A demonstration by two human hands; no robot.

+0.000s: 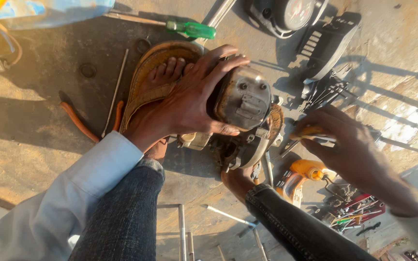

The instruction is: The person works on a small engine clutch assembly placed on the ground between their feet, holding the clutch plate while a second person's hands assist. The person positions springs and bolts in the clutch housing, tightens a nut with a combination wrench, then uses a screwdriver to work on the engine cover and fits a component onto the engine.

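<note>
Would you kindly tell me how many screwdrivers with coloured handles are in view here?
2: a green-handled screwdriver lies on the ground beyond the sandalled foot, and an orange-handled one is in the right hand. Others may be hidden in the tool pile.
</note>
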